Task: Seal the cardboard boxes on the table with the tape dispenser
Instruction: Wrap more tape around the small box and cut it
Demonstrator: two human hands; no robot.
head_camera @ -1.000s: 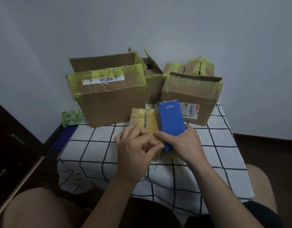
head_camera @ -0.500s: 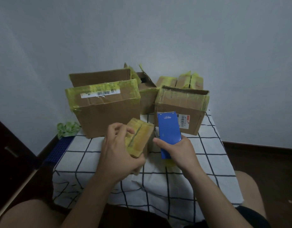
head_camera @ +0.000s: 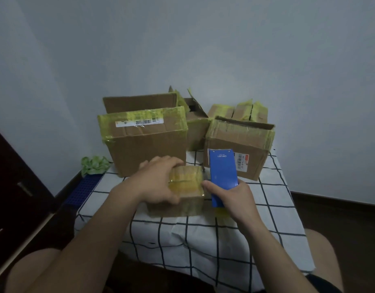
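Observation:
A small cardboard box (head_camera: 185,188) wrapped in yellowish tape rests on the checked tablecloth (head_camera: 203,235) near the table's middle. My left hand (head_camera: 159,182) grips its left side and top. My right hand (head_camera: 231,197) holds the blue tape dispenser (head_camera: 222,172) upright, just right of the small box and close to its right edge. A bit of yellow tape shows below the dispenser.
A large taped box (head_camera: 144,140) stands behind on the left, a medium open-topped box (head_camera: 239,144) behind on the right, with an open box (head_camera: 195,125) and several small taped boxes (head_camera: 239,112) against the wall. A green object (head_camera: 94,164) lies off the table's left side.
My left hand has turned the small box and set it down flat on the cloth. The dispenser has stayed beside it in my right hand. The camera has tilted up.

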